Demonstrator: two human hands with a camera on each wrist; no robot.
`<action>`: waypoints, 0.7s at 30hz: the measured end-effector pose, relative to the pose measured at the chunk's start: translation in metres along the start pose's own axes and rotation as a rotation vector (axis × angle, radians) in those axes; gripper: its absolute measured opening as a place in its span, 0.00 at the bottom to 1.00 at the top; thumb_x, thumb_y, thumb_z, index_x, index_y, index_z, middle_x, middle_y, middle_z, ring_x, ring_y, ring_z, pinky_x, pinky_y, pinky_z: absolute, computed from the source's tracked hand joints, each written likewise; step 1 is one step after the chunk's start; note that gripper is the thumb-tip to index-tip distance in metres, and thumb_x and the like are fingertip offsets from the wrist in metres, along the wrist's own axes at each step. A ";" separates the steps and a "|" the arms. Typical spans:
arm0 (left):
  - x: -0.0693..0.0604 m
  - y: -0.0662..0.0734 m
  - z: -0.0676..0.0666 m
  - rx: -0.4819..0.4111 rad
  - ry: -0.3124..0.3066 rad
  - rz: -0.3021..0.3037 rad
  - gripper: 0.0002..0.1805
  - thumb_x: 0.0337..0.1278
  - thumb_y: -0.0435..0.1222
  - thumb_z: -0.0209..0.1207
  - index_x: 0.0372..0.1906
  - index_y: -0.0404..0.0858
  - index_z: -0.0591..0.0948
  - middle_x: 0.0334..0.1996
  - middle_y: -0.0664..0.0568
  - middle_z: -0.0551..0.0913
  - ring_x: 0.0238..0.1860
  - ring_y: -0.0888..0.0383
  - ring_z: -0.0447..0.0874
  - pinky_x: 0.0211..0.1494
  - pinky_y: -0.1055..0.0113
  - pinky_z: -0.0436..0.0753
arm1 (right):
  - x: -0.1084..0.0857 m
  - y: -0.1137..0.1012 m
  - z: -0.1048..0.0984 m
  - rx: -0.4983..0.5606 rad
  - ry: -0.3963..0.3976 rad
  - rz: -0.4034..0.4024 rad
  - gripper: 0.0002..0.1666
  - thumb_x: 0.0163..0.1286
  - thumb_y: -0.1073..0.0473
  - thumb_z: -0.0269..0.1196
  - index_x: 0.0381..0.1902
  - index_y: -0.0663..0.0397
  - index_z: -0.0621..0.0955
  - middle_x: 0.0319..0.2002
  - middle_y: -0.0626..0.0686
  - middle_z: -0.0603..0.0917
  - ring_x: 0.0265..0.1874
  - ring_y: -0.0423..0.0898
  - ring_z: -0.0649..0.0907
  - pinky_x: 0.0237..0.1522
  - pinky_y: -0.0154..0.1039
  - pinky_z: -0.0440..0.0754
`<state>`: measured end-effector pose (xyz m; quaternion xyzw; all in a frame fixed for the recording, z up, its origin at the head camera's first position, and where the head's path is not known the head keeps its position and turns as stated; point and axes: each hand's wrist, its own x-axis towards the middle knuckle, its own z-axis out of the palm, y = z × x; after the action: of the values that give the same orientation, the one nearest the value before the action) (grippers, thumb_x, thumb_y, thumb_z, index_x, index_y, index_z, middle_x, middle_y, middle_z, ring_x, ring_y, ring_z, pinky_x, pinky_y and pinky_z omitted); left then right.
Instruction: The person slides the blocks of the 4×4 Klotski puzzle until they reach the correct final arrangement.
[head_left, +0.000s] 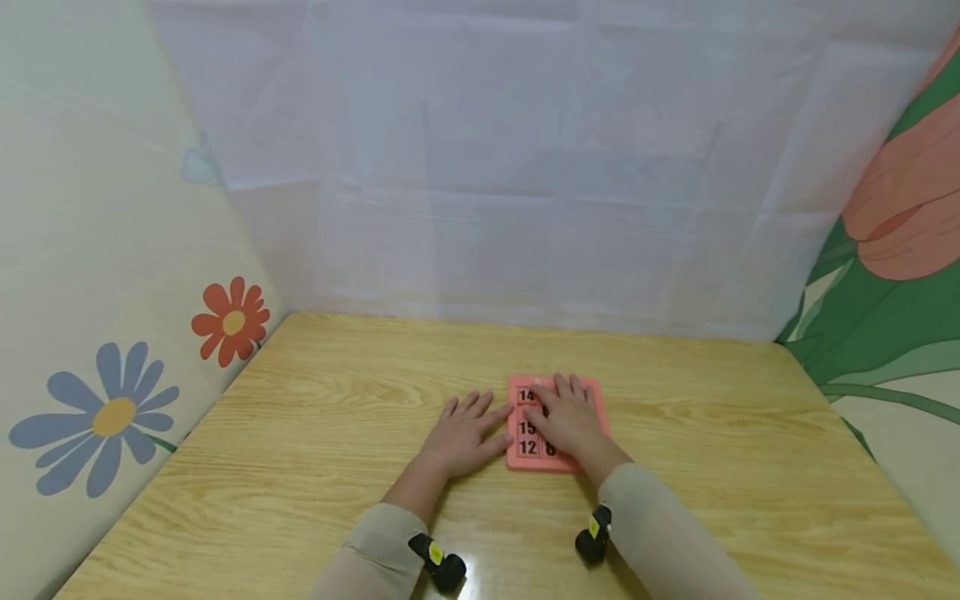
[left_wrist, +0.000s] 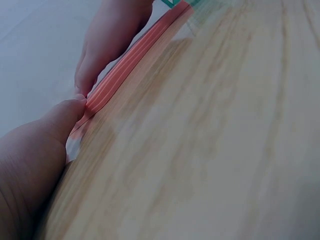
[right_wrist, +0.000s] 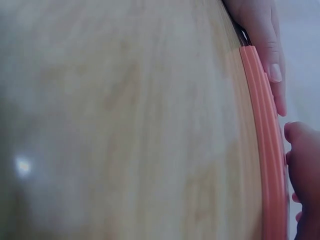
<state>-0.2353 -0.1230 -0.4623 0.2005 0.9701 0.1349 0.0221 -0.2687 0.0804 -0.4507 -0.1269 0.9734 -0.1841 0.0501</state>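
Note:
A pink number slide puzzle (head_left: 528, 464) lies flat on the wooden table, with black numbers such as 14, 15 and 12 showing down its left column. My right hand (head_left: 573, 425) lies over the puzzle's right side and hides most of the other tiles; its fingers are extended and spread. At the left edge, my left hand (head_left: 459, 439) rests with fingers spread, thumb and forefinger touching the frame. The left wrist view shows the left thumb (left_wrist: 62, 117) against the puzzle's ridged side (left_wrist: 132, 62). In the right wrist view the right hand (right_wrist: 306, 160) is above the tiles.
The wooden table (head_left: 337, 400) extends around the puzzle. A white cloth (head_left: 487, 183) hangs behind it, and flower-printed sheets (head_left: 112, 250) stand at both sides. Small black wrist cameras (head_left: 447, 573) hang below the beige sleeves.

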 end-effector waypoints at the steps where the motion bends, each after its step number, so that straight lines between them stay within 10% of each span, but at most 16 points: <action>1: 0.000 0.000 0.000 0.001 -0.001 0.000 0.32 0.71 0.60 0.43 0.75 0.56 0.62 0.78 0.46 0.56 0.79 0.44 0.47 0.80 0.42 0.44 | -0.001 0.000 0.000 -0.003 0.000 -0.003 0.34 0.75 0.35 0.47 0.74 0.38 0.66 0.78 0.60 0.53 0.78 0.62 0.46 0.78 0.62 0.40; 21: 0.002 0.001 0.001 0.012 0.002 0.003 0.33 0.70 0.61 0.42 0.75 0.56 0.62 0.77 0.46 0.56 0.79 0.44 0.48 0.80 0.43 0.45 | -0.019 0.002 0.000 -0.046 0.036 -0.089 0.30 0.75 0.38 0.49 0.69 0.42 0.72 0.76 0.59 0.59 0.77 0.64 0.52 0.77 0.64 0.45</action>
<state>-0.2370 -0.1215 -0.4628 0.2016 0.9707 0.1294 0.0196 -0.2503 0.0871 -0.4507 -0.1679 0.9715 -0.1658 0.0215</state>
